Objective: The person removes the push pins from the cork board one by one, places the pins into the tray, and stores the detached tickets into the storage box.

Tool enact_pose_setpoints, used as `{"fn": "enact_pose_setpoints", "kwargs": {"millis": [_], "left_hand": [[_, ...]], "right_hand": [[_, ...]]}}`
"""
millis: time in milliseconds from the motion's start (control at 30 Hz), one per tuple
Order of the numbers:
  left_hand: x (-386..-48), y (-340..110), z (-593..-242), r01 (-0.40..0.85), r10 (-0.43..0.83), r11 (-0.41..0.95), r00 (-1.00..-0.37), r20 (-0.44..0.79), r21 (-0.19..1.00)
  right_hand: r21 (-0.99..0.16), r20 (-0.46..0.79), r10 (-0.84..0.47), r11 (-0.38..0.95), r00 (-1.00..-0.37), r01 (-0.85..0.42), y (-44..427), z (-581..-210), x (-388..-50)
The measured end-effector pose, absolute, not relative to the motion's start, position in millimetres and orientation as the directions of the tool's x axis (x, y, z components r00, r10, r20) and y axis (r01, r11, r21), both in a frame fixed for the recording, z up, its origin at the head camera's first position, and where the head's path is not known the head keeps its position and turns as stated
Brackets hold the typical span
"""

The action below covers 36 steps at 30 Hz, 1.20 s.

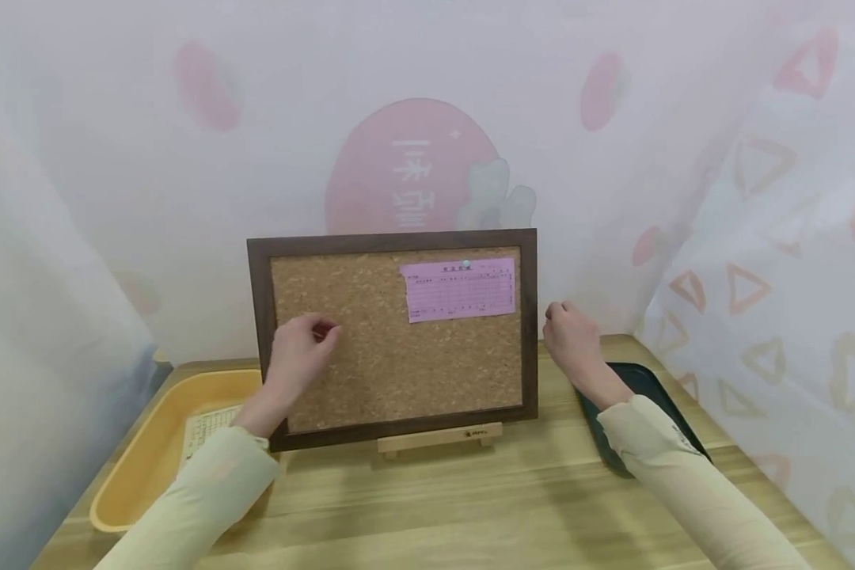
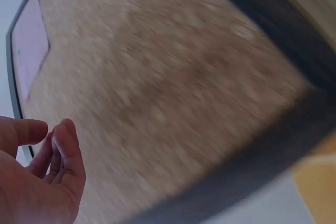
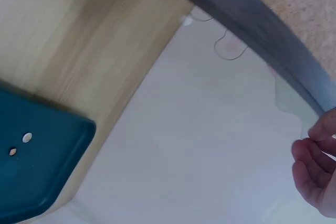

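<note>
A framed corkboard (image 1: 349, 348) leans upright on a small wooden stand (image 1: 442, 438). At its upper right hangs a pink printed form (image 1: 463, 293), fixed near its top edge by a pale green pushpin (image 1: 466, 264). In front of the board's left part hovers my left hand (image 1: 299, 348), fingers loosely bent. A gap shows between thumb and fingertips in the left wrist view, with nothing held. Just off the right side of the frame is my right hand (image 1: 572, 336), its fingers loosely curled and thumb close to them. No held thing shows there.
On the table's left, a yellow tray (image 1: 131, 467) contains a printed slip (image 1: 207, 427). To the right lies a dark green tray (image 1: 655, 380); two small pale pieces are in it in the right wrist view. Patterned curtains (image 1: 271, 142) surround the wooden table (image 1: 427, 507).
</note>
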State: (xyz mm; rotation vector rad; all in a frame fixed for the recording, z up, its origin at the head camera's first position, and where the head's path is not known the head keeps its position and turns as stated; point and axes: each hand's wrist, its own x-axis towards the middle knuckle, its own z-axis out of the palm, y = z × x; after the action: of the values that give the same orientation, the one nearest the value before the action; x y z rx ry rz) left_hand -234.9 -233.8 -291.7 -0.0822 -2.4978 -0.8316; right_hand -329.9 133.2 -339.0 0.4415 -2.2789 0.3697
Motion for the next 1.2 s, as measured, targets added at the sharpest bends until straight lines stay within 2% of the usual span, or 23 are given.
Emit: {"fn": "enact_pose_setpoints", "kwargs": {"millis": [200,433,700,1000,1200], "left_hand": [[-253,-197,-290,0.227,-0.100,0.772,-0.879,0.466,0.594],[-270,-168,-288,0.166,-0.151,0.741,-0.903,0.402,0.651],[-282,-151,-295,0.157,-0.185,0.683,-0.908,0.376,0.713],[-288,-141,-291,0.081,-0.248,0.613,-0.925,0.289,0.786],[-290,-135,-292,0.136,-0.218,0.579,-0.924,0.313,0.804]], "right_hand": [[-0.119,0.804,-0.175,0.889,-0.569,-0.442,122,-331,-331],[-0.113,0.855,-0.162,0.868,-0.492,-0.483,103,-324,-339],[-0.120,0.861,-0.167,0.852,-0.480,-0.510,84,-322,-341],[-0.128,0.866,-0.182,0.821,-0.466,-0.557,64,-314,-342],[-0.151,0.874,-0.175,0.789,-0.453,-0.595,45,-301,-348]]}}
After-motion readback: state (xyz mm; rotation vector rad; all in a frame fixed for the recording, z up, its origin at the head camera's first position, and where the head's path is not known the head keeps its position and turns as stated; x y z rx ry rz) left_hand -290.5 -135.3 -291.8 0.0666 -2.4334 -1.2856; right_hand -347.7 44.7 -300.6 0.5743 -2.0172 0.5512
